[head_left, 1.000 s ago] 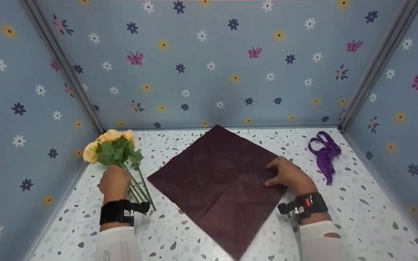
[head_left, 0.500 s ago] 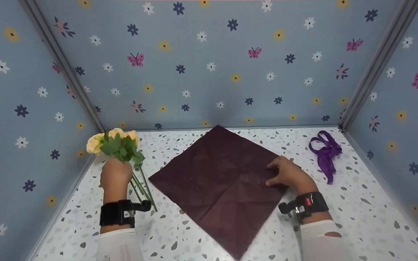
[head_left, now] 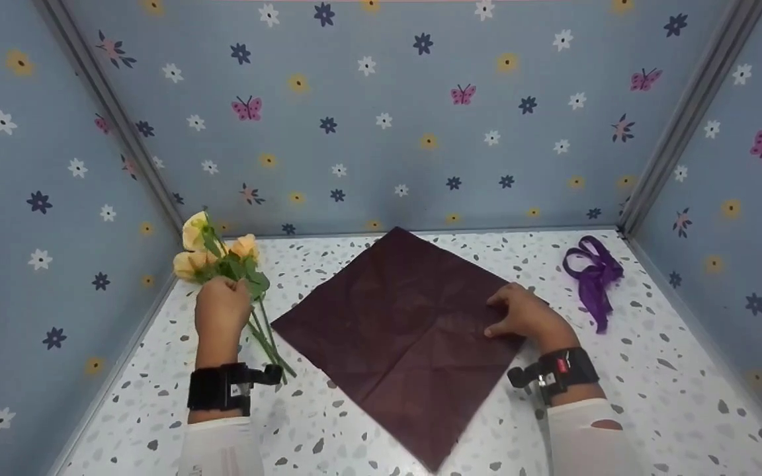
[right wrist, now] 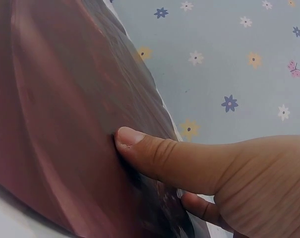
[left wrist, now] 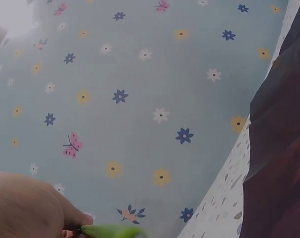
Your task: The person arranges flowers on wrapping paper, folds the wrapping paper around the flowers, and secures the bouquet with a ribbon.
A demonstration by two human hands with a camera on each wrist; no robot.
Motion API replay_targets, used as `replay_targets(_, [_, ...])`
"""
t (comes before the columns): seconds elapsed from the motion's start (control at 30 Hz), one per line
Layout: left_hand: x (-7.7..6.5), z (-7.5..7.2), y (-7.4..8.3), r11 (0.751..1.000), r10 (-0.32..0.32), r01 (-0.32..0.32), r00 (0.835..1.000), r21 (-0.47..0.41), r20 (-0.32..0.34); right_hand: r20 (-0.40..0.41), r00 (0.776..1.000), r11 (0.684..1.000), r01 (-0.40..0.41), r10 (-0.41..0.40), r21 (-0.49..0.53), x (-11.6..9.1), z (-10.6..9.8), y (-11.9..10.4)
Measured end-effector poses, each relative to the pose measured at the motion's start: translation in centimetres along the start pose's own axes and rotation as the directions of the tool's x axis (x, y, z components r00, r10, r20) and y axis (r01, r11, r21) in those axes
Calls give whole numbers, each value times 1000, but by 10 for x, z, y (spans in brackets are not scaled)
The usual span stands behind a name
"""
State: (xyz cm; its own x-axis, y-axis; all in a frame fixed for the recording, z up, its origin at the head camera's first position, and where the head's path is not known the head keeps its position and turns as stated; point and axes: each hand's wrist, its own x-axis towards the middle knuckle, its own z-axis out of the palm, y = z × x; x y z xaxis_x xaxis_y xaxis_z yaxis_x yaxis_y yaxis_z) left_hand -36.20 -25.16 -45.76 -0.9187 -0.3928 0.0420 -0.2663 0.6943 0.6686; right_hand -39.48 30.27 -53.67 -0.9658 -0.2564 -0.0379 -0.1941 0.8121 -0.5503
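Note:
In the head view my left hand (head_left: 223, 312) pinches the stem of a peach rose (head_left: 195, 231), which is tilted up at the far left. More peach roses (head_left: 245, 246) with green leaves lie around that hand, their stems (head_left: 268, 347) pointing toward me. The left wrist view shows a blurred bit of green (left wrist: 112, 231) at my thumb tip. A dark maroon square sheet (head_left: 381, 317) lies flat with one corner toward me. On its right side rests my right hand (head_left: 525, 316), thumb and fingers spread. The thumb (right wrist: 154, 151) touches the sheet in the right wrist view.
A purple ribbon (head_left: 594, 281) tied in a bow lies on the speckled white table (head_left: 672, 396) at the back right. Blue flower-patterned panels (head_left: 381, 152) enclose the back and both sides.
My left hand has moved slightly right and away from me, lifting a rose whose head now stands higher and apart from the others. The right hand and sheet have stayed put.

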Motion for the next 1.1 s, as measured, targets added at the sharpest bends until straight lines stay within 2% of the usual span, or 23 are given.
replay_targets(0.27, [-8, -1, 15, 997, 19, -23, 998, -79, -59, -2, 1000, 1000, 3, -3, 16, -1, 2, 4])
replay_targets(0.37, [-10, 2, 23, 989, 48, -62, 994, -132, -102, -8, 1000, 1000, -4, 4, 26, -1, 1, 3])
replay_targets(0.47, [-14, 13, 33, 977, 105, -120, 990, -176, -94, -7, 1000, 1000, -3, 3, 26, 0, 1, 2])
replay_targets(0.6, [-20, 40, 51, 961, 185, -184, 983, -207, -14, 3, 1000, 1000, 5, -5, 23, 2, 1, 1])
replay_targets(0.83, [-30, 106, 96, 936, 288, -251, 949, -248, 125, -1, 1000, 1000, -7, 7, 19, 2, 0, 0])
replay_targets(0.97, [-36, 140, 113, 940, 315, -278, 930, -199, 189, -16, 1000, 1000, -3, 3, 17, 2, 2, -2])
replay_targets(1.1, [-41, 175, 124, 947, 314, -288, 921, -140, 230, -16, 1000, 1000, 12, -12, 18, -1, 2, 0])
